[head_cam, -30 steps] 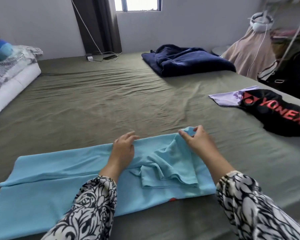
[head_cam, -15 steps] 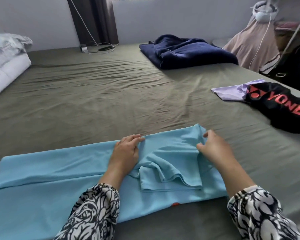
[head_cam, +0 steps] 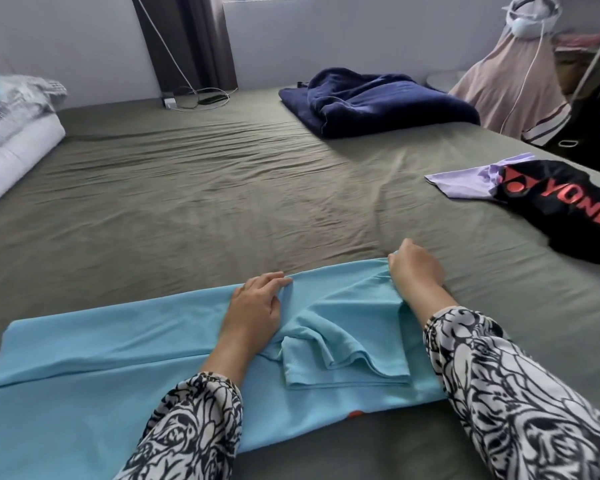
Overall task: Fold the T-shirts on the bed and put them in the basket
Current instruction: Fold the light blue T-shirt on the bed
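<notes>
A light blue T-shirt (head_cam: pixel 101 358) lies in a long strip across the near part of the bed (head_cam: pixel 222 188), its sleeve folded in near the right end. My left hand (head_cam: pixel 253 310) rests flat on the shirt's middle, fingers together, pressing it down. My right hand (head_cam: pixel 414 268) pinches the shirt's far right corner. A black T-shirt with red lettering (head_cam: pixel 565 209) and a lilac T-shirt (head_cam: pixel 461 178) lie at the right edge of the bed. No basket is in view.
A dark blue blanket (head_cam: pixel 378 102) is bundled at the far side of the bed. White bedding (head_cam: pixel 11 133) is stacked at the left. A charger and cables (head_cam: pixel 194 98) lie by the far wall. Hanging clothes (head_cam: pixel 513 74) stand at the right.
My right hand has moved from the folded sleeve out to the shirt's far right corner. My left hand has stayed on the middle of the shirt.
</notes>
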